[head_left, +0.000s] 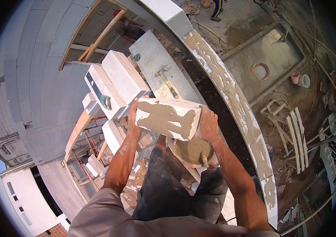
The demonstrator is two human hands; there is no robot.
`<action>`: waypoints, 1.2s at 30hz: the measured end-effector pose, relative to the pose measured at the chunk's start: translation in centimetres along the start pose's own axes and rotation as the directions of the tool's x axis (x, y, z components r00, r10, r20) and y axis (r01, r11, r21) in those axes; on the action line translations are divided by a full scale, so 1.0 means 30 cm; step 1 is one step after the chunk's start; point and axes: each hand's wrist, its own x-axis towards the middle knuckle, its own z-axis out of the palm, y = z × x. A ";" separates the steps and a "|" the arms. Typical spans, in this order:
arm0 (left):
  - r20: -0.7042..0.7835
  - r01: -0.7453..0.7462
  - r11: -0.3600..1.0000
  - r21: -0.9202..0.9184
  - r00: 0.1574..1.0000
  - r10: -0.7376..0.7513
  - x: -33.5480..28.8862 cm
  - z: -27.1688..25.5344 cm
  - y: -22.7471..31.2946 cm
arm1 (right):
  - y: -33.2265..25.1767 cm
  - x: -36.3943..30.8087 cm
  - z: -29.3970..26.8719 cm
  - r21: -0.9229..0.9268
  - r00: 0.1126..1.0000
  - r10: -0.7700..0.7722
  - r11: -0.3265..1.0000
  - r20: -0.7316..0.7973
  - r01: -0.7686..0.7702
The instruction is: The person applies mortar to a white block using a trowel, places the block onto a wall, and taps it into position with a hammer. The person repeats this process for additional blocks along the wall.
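Basically, the left hand [133, 113] and right hand [208, 123] clasp opposite ends of the white block [168, 118], held out between the pale blocks [123, 77] and the mortar-topped wall [222, 77], probably so neither grip smudges the mortar [155, 110] smeared across its upturned face.

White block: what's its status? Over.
Left hand, right hand gripping opposite ends. Block held up, patchy mortar on visible face. Tub below, partly hidden.
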 end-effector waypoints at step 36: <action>-0.257 0.063 0.918 -0.393 0.950 -0.175 0.129 -0.229 0.126 | -0.167 0.398 0.104 0.231 0.951 -0.210 0.960 0.226 0.157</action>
